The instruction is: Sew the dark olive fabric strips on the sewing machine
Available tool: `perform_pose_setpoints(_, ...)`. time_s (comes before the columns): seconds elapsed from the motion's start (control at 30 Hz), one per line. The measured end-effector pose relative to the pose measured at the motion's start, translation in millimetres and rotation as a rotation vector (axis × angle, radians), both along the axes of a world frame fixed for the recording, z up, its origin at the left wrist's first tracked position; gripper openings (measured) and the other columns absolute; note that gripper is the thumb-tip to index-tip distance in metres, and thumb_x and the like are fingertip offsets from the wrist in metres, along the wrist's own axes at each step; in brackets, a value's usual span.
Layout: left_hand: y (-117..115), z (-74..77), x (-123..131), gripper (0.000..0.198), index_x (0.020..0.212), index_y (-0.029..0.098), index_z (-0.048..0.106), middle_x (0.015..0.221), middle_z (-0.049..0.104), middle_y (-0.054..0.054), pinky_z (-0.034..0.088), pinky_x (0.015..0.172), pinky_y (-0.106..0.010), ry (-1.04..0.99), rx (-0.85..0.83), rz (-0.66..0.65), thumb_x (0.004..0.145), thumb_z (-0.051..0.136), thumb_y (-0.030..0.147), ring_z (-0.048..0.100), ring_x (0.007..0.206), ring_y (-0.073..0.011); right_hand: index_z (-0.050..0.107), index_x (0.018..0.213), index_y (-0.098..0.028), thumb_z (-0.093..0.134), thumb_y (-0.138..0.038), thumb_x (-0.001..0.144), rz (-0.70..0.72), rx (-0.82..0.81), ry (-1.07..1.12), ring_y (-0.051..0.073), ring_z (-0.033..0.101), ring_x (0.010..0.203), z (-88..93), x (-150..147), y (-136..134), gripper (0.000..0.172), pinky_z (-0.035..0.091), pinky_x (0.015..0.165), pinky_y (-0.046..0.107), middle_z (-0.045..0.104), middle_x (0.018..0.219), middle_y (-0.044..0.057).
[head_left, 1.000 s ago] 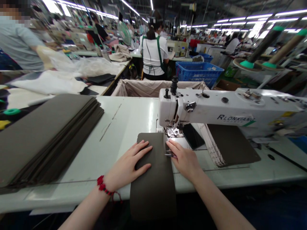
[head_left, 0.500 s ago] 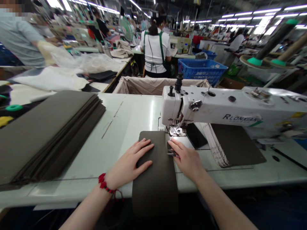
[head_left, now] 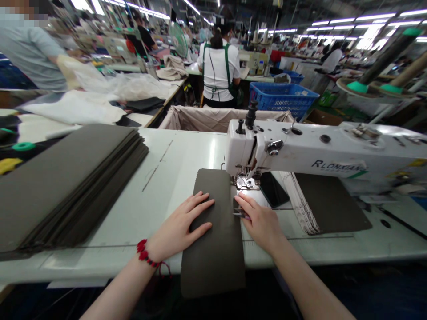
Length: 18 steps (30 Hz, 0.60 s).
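A long dark olive panel of sheet material (head_left: 213,262) lies on the sewing table, running from beside the presser foot (head_left: 246,183) over the table's front edge. My left hand (head_left: 183,226) rests flat on it, fingers spread, holding nothing. My right hand (head_left: 260,224) lies against the panel's right edge, close to the presser foot, with a small metal hand tool (head_left: 240,212) pinched in its fingers. The tool is mostly hidden, so its exact kind is unclear. The white sewing machine head (head_left: 320,155) arches over the table right of the panel.
A tall stack of olive panels (head_left: 66,191) lies on the white table (head_left: 180,164) to my left. Another stack (head_left: 328,202) sits behind the machine, beside a black flat object (head_left: 273,189). Beyond stand a fabric-lined bin (head_left: 223,119), a blue crate (head_left: 283,100) and co-workers.
The panel has slid away from me, its far end now passing beside the presser foot. Both hands stay on it in the same pose.
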<state>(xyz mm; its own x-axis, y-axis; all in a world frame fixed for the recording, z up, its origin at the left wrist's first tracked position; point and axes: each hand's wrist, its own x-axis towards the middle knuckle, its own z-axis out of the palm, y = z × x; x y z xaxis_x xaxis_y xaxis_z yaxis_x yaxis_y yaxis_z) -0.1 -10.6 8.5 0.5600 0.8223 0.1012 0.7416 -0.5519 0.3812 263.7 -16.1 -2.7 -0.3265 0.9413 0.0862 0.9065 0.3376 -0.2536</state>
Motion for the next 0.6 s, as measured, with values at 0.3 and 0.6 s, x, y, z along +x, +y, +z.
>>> perform_pose_setpoints(0.3, -0.2, 0.6, -0.3, 0.053, 0.146, 0.030, 0.037, 0.154, 0.031, -0.001, 0.028, 0.117, -0.044, 0.002, -0.009, 0.012, 0.096, 0.047, 0.045, 0.025, 0.143, -0.0252, 0.040, 0.143, -0.031, 0.046, -0.022, 0.092, 0.011, 0.002, 0.020, 0.019, 0.061, 0.106, 0.9, 0.7, 0.5, 0.052, 0.050, 0.085, 0.033, 0.040, 0.150, 0.000)
perform_pose_setpoints(0.6, 0.6, -1.5, -0.9, 0.054, 0.145, 0.030, 0.037, 0.154, 0.031, -0.001, 0.027, 0.117, -0.044, 0.005, -0.001, 0.011, 0.095, 0.048, 0.045, 0.024, 0.143, -0.0254, 0.040, 0.143, -0.030, 0.044, -0.023, 0.093, 0.014, 0.006, 0.020, 0.019, 0.063, 0.104, 0.1, 0.6, 0.4, 0.050, 0.050, 0.083, 0.033, 0.040, 0.150, 0.000)
